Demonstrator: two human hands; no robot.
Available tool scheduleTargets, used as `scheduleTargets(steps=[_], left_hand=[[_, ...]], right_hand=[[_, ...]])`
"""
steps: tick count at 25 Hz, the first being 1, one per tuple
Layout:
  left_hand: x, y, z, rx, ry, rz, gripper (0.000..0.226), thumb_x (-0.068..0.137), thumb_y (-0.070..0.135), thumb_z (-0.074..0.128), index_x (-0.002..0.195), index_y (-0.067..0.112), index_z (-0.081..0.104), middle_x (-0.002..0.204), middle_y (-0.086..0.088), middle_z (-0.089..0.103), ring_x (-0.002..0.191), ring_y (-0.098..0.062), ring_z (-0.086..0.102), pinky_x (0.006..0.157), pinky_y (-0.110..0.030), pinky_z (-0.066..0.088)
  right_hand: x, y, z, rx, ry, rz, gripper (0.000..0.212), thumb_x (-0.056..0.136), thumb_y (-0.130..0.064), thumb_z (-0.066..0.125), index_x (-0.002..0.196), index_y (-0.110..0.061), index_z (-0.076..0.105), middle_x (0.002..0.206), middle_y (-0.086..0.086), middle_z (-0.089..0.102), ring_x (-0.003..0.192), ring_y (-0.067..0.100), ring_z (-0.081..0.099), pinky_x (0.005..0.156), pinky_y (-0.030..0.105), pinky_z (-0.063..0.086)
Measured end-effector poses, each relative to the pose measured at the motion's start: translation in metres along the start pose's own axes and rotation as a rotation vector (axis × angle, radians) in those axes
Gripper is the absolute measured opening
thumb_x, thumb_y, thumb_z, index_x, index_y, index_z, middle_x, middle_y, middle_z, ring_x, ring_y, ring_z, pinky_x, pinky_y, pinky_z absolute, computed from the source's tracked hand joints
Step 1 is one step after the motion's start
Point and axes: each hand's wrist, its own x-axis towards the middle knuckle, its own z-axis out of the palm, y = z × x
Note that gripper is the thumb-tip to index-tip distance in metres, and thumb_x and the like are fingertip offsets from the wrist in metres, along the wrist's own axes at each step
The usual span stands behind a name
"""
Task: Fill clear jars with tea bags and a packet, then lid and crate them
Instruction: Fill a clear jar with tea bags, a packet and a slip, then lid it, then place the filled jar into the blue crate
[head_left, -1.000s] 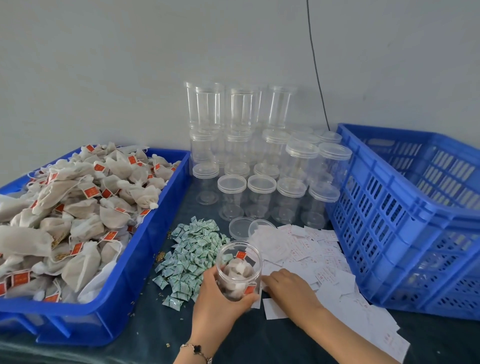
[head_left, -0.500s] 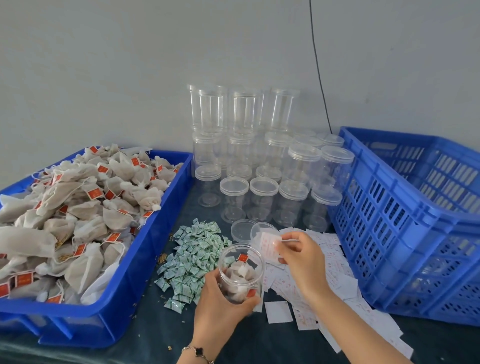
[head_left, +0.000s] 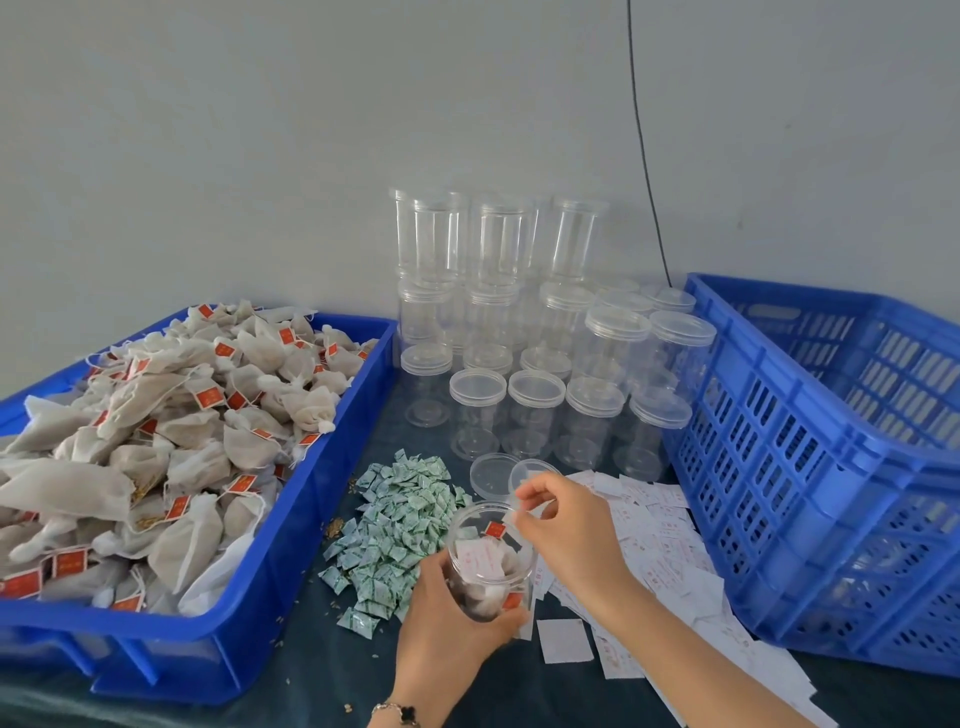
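Your left hand (head_left: 447, 618) grips an open clear jar (head_left: 491, 561) on the tabletop (head_left: 322, 649), already holding tea bags and a white slip. Your right hand (head_left: 566, 525) hovers at its rim, fingers loosely curled; whether they hold anything, I cannot tell. Lidding and the blue crate (head_left: 821, 467) remain.

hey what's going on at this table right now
A person is packing tea into clear jars. Their left hand grips an open jar that already holds tea bags and a white slip, while the right hand hovers just above its mouth, fingers pinched. A blue tray of tea bags sits to the left, green packets and loose lids lie in front, and a blue crate stands on the right.
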Motion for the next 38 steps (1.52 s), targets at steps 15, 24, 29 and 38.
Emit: scheduleTargets(steps=[15,24,29,38], left_hand=[[0.028,0.264,0.05,0.272,0.144,1.051,0.068,0.055,0.061,0.073,0.108,0.026,0.05,0.116,0.003,0.048,0.092,-0.018,0.053,0.063,-0.027,0.041],[0.083,0.393,0.159,0.798,0.181,1.369,0.076,0.058,0.077,0.052,0.107,0.021,0.066,0.137,0.0,0.042,0.13,-0.025,0.029,0.101,-0.041,0.024],[0.136,0.395,0.249,1.405,-0.17,1.283,0.067,0.074,0.079,0.047,0.094,0.018,0.064,0.111,0.001,0.059,0.117,-0.021,0.044,0.103,-0.039,0.024],[0.22,0.386,0.311,1.687,-0.525,0.762,0.057,0.091,0.043,0.059,0.142,0.024,0.042,0.152,0.001,0.033,0.141,-0.027,0.026,0.115,-0.051,0.014]], right_hand=[[0.04,-0.063,-0.256,-0.316,0.443,-0.125,0.012,0.067,-0.019,0.072,0.066,-0.023,0.061,0.059,-0.007,0.058,0.072,0.014,0.064,0.065,0.024,0.048],[0.117,-0.012,-0.373,-0.79,0.43,0.123,0.015,0.076,-0.011,0.06,0.086,-0.006,0.07,0.088,0.015,0.07,0.085,0.028,0.067,0.051,0.019,0.039],[0.189,0.076,-0.35,-0.751,0.126,0.434,0.012,0.082,-0.011,0.058,0.078,-0.007,0.069,0.058,0.006,0.069,0.055,0.011,0.064,0.046,0.018,0.04],[0.274,0.184,-0.278,-0.743,-0.099,0.544,0.039,0.065,-0.002,0.058,0.034,-0.018,0.04,0.024,-0.007,0.034,0.019,0.006,0.027,0.029,0.013,0.023]])
